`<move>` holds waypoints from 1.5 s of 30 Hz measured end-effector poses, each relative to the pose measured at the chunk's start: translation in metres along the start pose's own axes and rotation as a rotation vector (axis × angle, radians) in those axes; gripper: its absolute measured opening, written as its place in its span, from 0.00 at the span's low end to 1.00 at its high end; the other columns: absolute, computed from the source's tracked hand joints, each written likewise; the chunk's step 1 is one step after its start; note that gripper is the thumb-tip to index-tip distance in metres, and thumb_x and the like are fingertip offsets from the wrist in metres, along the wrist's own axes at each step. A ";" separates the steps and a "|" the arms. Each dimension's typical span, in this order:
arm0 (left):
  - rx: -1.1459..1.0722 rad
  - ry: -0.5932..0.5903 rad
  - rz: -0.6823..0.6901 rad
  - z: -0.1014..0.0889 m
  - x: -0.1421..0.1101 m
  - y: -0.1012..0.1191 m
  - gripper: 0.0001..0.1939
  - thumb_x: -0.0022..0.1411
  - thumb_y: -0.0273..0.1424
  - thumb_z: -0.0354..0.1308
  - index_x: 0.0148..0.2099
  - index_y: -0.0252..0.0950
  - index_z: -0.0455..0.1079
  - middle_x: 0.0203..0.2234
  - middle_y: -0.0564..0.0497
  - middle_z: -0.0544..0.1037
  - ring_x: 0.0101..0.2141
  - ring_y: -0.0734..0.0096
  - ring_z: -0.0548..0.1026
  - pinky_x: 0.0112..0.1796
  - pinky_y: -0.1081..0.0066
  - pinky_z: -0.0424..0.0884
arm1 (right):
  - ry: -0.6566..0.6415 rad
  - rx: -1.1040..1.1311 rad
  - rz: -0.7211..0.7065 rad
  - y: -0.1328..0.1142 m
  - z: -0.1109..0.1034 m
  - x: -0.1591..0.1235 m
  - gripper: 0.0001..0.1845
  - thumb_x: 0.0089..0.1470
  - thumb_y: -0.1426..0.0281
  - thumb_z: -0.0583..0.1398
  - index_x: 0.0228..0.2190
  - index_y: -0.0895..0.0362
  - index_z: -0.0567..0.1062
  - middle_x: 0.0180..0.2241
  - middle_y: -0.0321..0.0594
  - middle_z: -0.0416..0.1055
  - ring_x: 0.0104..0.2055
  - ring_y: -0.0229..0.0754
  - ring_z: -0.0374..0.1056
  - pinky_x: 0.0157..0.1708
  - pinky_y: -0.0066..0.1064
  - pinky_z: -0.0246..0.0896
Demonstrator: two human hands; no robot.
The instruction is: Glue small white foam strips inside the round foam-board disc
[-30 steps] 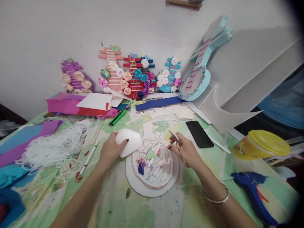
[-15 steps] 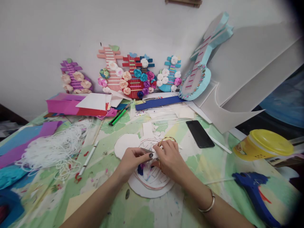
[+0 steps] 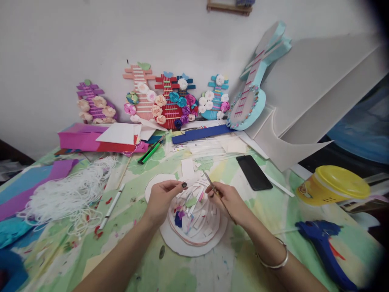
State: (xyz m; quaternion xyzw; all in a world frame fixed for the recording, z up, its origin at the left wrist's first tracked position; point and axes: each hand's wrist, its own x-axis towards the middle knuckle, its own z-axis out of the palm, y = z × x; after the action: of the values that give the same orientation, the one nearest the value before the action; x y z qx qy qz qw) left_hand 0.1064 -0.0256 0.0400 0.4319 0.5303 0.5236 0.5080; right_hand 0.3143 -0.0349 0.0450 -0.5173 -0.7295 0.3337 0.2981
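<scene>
My right hand [image 3: 229, 199] grips slim gold-handled scissors [image 3: 214, 188], seen edge-on, with the point up and tilted left. Between thumb and fingers of my left hand [image 3: 165, 199] is a small white paper piece [image 3: 191, 179], mostly pale against the scraps behind. Below both hands, a round white dish [image 3: 194, 243] with a pinkish rim holds paper scraps in white, green, purple and dark blue. It sits on a white board cut-out [image 3: 223, 239] with rounded edges. The hands are apart, with the scissors close to the paper's right.
Blue glue gun [image 3: 322, 239], yellow tub [image 3: 340, 184] and black phone [image 3: 254, 172] lie to the right. White cord [image 3: 69, 192], a white stick [image 3: 112, 207] and a green cutter [image 3: 151, 150] are left. Flower-trimmed paper guitars [image 3: 170, 103] lean on the wall.
My hands have parted from their close position over the dish. The scissors have turned from showing their gold finger loops to edge-on, and more scraps are visible. The camera view has shifted slightly.
</scene>
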 end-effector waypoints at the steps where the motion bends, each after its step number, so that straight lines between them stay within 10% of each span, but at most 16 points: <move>1: 0.000 -0.014 0.002 0.004 0.000 0.001 0.10 0.41 0.34 0.68 0.26 0.32 0.76 0.21 0.49 0.78 0.26 0.71 0.72 0.31 0.73 0.67 | -0.022 0.011 0.003 0.000 0.002 -0.001 0.14 0.54 0.60 0.54 0.29 0.57 0.72 0.18 0.31 0.61 0.21 0.35 0.56 0.22 0.25 0.48; 15: 0.040 -0.144 -0.028 0.038 0.010 0.011 0.10 0.43 0.35 0.67 0.26 0.32 0.76 0.20 0.50 0.78 0.25 0.72 0.72 0.30 0.74 0.66 | -0.035 0.053 -0.002 0.005 -0.009 0.002 0.18 0.53 0.57 0.53 0.23 0.58 0.68 0.19 0.32 0.60 0.21 0.33 0.53 0.21 0.23 0.45; 45: 0.024 -0.234 -0.124 0.039 0.026 0.000 0.11 0.43 0.36 0.66 0.24 0.31 0.75 0.17 0.50 0.74 0.21 0.78 0.63 0.25 0.75 0.57 | -0.039 -0.002 0.117 0.013 -0.005 0.008 0.26 0.53 0.52 0.51 0.15 0.58 0.66 0.12 0.33 0.56 0.16 0.34 0.54 0.19 0.25 0.45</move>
State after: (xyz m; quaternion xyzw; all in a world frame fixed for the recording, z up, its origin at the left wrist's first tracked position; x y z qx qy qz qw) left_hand 0.1424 0.0046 0.0407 0.4624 0.4993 0.4309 0.5926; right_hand 0.3228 -0.0237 0.0386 -0.5526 -0.7041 0.3600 0.2633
